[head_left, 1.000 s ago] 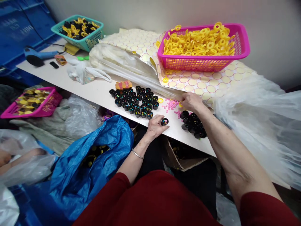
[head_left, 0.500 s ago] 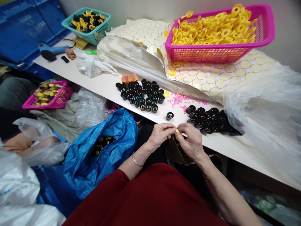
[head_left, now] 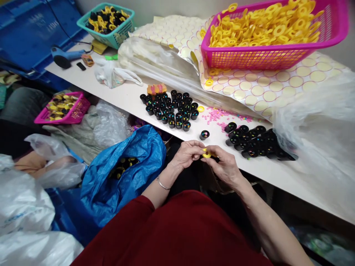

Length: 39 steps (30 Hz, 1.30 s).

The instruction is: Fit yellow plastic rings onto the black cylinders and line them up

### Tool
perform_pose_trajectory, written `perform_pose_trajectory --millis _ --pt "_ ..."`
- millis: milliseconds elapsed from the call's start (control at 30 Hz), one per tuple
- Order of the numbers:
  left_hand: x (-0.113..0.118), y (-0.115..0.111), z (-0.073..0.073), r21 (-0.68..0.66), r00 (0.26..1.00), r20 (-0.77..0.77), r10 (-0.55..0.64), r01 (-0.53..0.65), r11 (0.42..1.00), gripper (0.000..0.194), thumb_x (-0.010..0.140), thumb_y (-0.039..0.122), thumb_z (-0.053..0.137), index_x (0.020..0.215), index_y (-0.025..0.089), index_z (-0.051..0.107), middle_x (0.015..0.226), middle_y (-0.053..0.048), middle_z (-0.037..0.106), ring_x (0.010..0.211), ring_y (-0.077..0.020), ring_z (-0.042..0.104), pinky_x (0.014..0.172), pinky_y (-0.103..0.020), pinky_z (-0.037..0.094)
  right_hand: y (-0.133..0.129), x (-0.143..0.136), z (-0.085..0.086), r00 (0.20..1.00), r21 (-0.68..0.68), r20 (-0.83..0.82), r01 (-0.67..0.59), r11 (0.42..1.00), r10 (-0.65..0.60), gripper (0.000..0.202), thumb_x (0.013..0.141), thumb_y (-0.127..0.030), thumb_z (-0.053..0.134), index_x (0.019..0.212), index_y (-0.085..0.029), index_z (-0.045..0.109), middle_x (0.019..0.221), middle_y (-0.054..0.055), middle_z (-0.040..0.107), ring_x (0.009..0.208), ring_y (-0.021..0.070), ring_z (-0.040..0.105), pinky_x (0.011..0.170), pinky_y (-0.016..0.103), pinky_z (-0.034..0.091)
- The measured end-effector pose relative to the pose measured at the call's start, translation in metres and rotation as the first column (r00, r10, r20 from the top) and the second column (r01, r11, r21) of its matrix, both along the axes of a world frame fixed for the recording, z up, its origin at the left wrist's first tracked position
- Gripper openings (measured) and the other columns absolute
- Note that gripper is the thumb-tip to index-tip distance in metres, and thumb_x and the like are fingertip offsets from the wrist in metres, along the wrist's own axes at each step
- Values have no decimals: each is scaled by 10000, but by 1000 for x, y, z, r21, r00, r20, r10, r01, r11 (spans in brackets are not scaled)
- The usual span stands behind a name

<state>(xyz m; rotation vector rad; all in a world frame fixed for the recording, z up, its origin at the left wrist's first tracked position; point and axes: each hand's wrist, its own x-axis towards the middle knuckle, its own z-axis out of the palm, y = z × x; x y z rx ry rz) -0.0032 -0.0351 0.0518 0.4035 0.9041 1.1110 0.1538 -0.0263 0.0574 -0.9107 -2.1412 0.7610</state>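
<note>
Left hand and right hand pinch one yellow ring between their fingertips, just off the worktop edge. Lone black cup stands upright just beyond both, slightly nearer the left; coloured pieces inside. Ahead-left of the left hand: clustered cups, similarly loaded. Beyond the right: pink basket, heaped with yellow rings.

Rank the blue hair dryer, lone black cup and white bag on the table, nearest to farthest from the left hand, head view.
1. Lone black cup, just beyond the left hand.
2. White bag, farther left on the table.
3. Blue hair dryer, near the table's left end.
</note>
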Motion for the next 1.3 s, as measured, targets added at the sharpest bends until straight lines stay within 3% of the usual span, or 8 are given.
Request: perform_pose_trajectory --millis 133,267,600,733,833,967,1133,1300 --pt "-4 12 5 102 986 -98 138 -128 986 319 513 245 785 758 104 637 549 37 585 410 -9 426 408 -156 264 23 -9 8 993 71 -5 118 990 -118 219 829 -294 590 1031 -209 582 920 63 654 793 168 613 716 304 495" --pt "0 24 -4 183 878 -342 336 -288 940 294 600 305 742 798 109 647 512 53 542 434 -35 462 442 -168 335 53 -13 5 969 92 106 216 972 -225 209 784 -355 612 914 -192 614 892 68 625 803 196 584 697 319 471" --pt "5 41 -21 366 731 -611 306 -82 927 236 824 338 565 824 147 704 772 -11 634 532 -51 517 577 -201 452 66 -29 11 841 133 488 191 973 -232 175 782 -305 548 804 -181 669 839 75 635 813 218 559 653 308 396" --pt "7 47 -21 402 686 -657 312 -31 915 194 814 298 587 759 165 718 791 -30 679 783 -119 615 753 -229 478 69 -26 6 893 38 386 234 971 -230 203 769 -352 576 794 -185 690 801 62 635 772 198 563 648 300 406" --pt "7 48 -21 379 687 -664 296 -32 925 197 814 282 575 752 163 719 799 -35 682 753 -114 615 702 -219 479 70 -23 0 970 -207 164 209 956 -177 273 741 -416 615 860 -184 698 830 44 654 747 174 582 679 301 444" --pt "8 49 -16 311 722 -637 269 -78 947 187 790 272 580 759 144 712 732 -20 651 566 -65 546 530 -179 433 67 -25 -9 941 -536 -117 208 818 -316 374 750 -506 594 881 -172 699 752 24 662 684 153 592 637 283 472" --pt "12 50 -8 180 792 -574 206 -124 976 188 750 302 612 736 129 685 666 8 598 443 -26 469 413 -148 372 64 -36 -12 838 -783 -143 230 578 -527 428 695 -560 639 734 -134 651 471 -21 528 390 84 443 361 204 339" --pt "14 53 -7 209 807 -539 241 -150 966 174 752 281 607 726 117 662 762 -13 600 436 -24 497 411 -158 399 65 -42 -2 808 -839 -185 166 518 -559 438 615 -551 714 742 -144 612 492 -27 551 394 97 518 376 207 439"
